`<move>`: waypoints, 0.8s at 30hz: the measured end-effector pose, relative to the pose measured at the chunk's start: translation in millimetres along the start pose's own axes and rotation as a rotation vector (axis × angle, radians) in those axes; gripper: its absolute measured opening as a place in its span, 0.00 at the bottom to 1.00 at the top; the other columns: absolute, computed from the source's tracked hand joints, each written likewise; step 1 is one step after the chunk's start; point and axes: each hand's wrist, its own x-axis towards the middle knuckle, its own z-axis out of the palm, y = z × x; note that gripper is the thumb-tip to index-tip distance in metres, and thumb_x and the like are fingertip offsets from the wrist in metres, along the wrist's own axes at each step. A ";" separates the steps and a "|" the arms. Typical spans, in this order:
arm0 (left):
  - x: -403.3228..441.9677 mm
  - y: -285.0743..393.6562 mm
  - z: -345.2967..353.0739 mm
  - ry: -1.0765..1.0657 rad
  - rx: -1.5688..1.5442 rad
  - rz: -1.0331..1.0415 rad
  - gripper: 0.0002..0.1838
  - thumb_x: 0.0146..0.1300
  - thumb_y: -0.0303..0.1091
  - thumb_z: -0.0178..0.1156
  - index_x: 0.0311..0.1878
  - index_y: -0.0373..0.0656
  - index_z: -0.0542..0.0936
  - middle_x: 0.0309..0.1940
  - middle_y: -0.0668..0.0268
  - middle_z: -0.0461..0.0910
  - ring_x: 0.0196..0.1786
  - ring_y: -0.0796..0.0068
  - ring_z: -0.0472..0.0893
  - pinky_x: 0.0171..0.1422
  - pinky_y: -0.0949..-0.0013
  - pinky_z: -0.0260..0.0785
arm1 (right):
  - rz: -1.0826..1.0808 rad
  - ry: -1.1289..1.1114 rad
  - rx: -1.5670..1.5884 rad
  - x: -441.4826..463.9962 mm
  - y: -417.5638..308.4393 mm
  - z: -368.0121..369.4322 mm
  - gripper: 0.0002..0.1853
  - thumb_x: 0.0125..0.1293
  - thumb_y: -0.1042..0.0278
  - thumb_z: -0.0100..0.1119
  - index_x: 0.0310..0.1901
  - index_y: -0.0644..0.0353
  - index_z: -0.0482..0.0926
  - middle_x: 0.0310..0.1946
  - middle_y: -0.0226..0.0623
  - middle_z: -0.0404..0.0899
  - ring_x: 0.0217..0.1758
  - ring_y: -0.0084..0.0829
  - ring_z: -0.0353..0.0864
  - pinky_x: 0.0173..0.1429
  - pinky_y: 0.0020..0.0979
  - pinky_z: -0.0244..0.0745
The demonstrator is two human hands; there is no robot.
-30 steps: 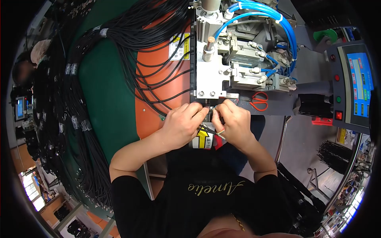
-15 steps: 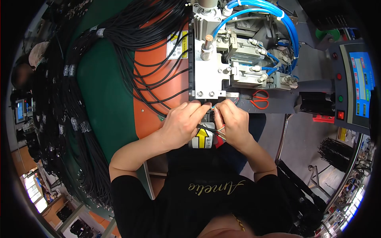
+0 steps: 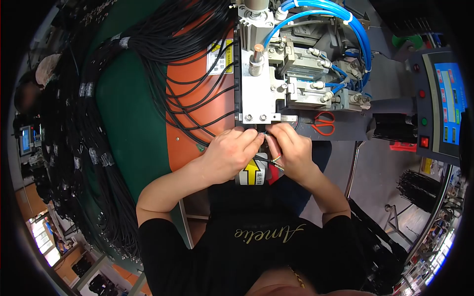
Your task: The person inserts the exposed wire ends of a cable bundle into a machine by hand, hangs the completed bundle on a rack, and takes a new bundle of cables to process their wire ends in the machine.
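Note:
My left hand (image 3: 233,154) is closed at the front edge of the machine, its thumb and index finger pinched together. Black cables (image 3: 261,158) come out from under its palm, and their stripped wire ends (image 3: 277,164) lie by my right palm. Opposite it, my right hand (image 3: 291,150) is closed too, its fingertips pinching at thin wires (image 3: 265,133) that my fingers mostly cover. Both sets of fingertips nearly meet just below the machine's metal plate (image 3: 257,101). Exactly how the wires sit between them is hidden.
Blue air hoses (image 3: 363,39) arch over the machine's cylinders. Red-handled scissors (image 3: 324,123) lie right of the plate. A control panel (image 3: 447,103) stands far right. Bundled black cables (image 3: 173,29) spread over the orange-and-green table (image 3: 123,108). A yellow arrow label (image 3: 252,171) is below my hands.
My fingertips have moved slightly and now cover more of the thin coloured wires that showed between them. My right forearm has shifted a little outward. Both hands stay closed at the machine's front.

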 end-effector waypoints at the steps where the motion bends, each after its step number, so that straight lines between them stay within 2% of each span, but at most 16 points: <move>1: 0.2 0.0 -0.1 -0.001 0.014 0.000 0.20 0.53 0.27 0.59 0.52 0.37 0.80 0.32 0.65 0.72 0.31 0.69 0.75 0.34 0.68 0.69 | -0.013 0.005 0.019 0.3 0.5 0.5 0.06 0.56 0.77 0.64 0.35 0.62 0.78 0.30 0.38 0.77 0.22 0.37 0.79 0.24 0.32 0.71; 3: -0.8 1.3 0.4 -0.007 0.024 0.002 0.20 0.53 0.27 0.58 0.52 0.38 0.80 0.33 0.66 0.72 0.31 0.69 0.75 0.35 0.67 0.69 | -0.020 0.010 0.038 0.2 0.3 -0.4 0.05 0.56 0.77 0.65 0.34 0.62 0.78 0.29 0.38 0.78 0.23 0.36 0.80 0.24 0.31 0.72; 5: -1.7 0.8 -0.7 -0.037 0.010 -0.010 0.19 0.53 0.27 0.58 0.50 0.34 0.78 0.35 0.64 0.71 0.37 0.67 0.76 0.39 0.66 0.70 | 0.045 -0.086 0.033 4.2 -1.1 -4.2 0.04 0.56 0.76 0.64 0.32 0.62 0.78 0.26 0.37 0.77 0.21 0.36 0.79 0.24 0.32 0.71; 9: -5.1 -0.7 -1.7 -0.052 0.026 -0.034 0.19 0.53 0.27 0.58 0.51 0.36 0.79 0.35 0.64 0.72 0.37 0.67 0.76 0.39 0.66 0.70 | 0.049 -0.072 -0.027 6.3 -5.4 -4.6 0.03 0.56 0.74 0.63 0.30 0.61 0.78 0.24 0.37 0.76 0.20 0.36 0.78 0.24 0.33 0.71; 11: -4.7 -0.3 -1.0 -0.043 0.045 -0.041 0.22 0.53 0.29 0.60 0.54 0.43 0.80 0.37 0.66 0.74 0.34 0.68 0.76 0.38 0.67 0.70 | 0.044 -0.131 -0.088 3.6 -2.7 -4.1 0.04 0.56 0.73 0.63 0.31 0.62 0.78 0.24 0.38 0.76 0.19 0.36 0.77 0.24 0.34 0.70; 14: -6.3 0.4 -2.9 -0.055 0.054 -0.069 0.22 0.52 0.29 0.60 0.54 0.45 0.81 0.38 0.66 0.75 0.34 0.68 0.75 0.39 0.66 0.70 | 0.128 -0.133 0.012 -12.5 17.2 18.4 0.04 0.56 0.74 0.63 0.32 0.63 0.79 0.23 0.40 0.76 0.19 0.37 0.77 0.24 0.34 0.70; 15: -4.9 -0.6 -3.9 -0.048 0.060 -0.069 0.22 0.52 0.29 0.60 0.54 0.45 0.81 0.38 0.66 0.75 0.34 0.68 0.75 0.39 0.66 0.70 | 0.140 -0.047 0.102 -15.0 15.9 20.2 0.03 0.60 0.76 0.62 0.35 0.65 0.80 0.23 0.39 0.77 0.19 0.32 0.79 0.24 0.30 0.71; 17: -5.7 1.6 -5.2 -0.047 0.044 -0.062 0.21 0.52 0.26 0.59 0.52 0.38 0.79 0.35 0.65 0.72 0.36 0.67 0.74 0.39 0.66 0.69 | 0.362 0.050 0.471 -22.3 16.5 23.7 0.03 0.65 0.77 0.58 0.37 0.67 0.80 0.23 0.36 0.78 0.20 0.24 0.80 0.24 0.24 0.71; 18: -4.7 1.7 -4.5 -0.048 0.041 -0.061 0.21 0.52 0.26 0.59 0.52 0.38 0.79 0.35 0.65 0.72 0.36 0.67 0.74 0.39 0.66 0.69 | 0.375 0.002 0.513 -18.9 13.0 14.1 0.04 0.68 0.78 0.56 0.38 0.69 0.80 0.24 0.34 0.79 0.21 0.19 0.80 0.24 0.20 0.71; 19: -3.7 2.1 -3.6 -0.040 0.055 -0.053 0.21 0.51 0.26 0.59 0.52 0.39 0.79 0.36 0.65 0.73 0.36 0.66 0.74 0.40 0.66 0.69 | 0.381 0.002 0.512 -17.9 12.2 12.0 0.04 0.68 0.78 0.56 0.38 0.69 0.80 0.24 0.34 0.79 0.21 0.19 0.80 0.24 0.20 0.71; 21: -3.3 2.3 -3.1 -0.031 0.070 -0.039 0.22 0.50 0.25 0.60 0.52 0.39 0.79 0.36 0.65 0.73 0.36 0.66 0.74 0.40 0.66 0.69 | 0.247 -0.030 0.365 -13.5 13.1 10.9 0.04 0.68 0.78 0.56 0.38 0.69 0.79 0.24 0.34 0.78 0.21 0.19 0.80 0.24 0.20 0.70; 24: -9.3 -3.2 -5.5 0.031 -0.044 -0.120 0.19 0.46 0.23 0.61 0.46 0.40 0.82 0.35 0.64 0.74 0.38 0.64 0.75 0.42 0.64 0.69 | 0.318 -0.025 0.439 -15.1 12.6 14.6 0.04 0.67 0.77 0.57 0.37 0.68 0.79 0.22 0.34 0.77 0.19 0.19 0.77 0.23 0.20 0.68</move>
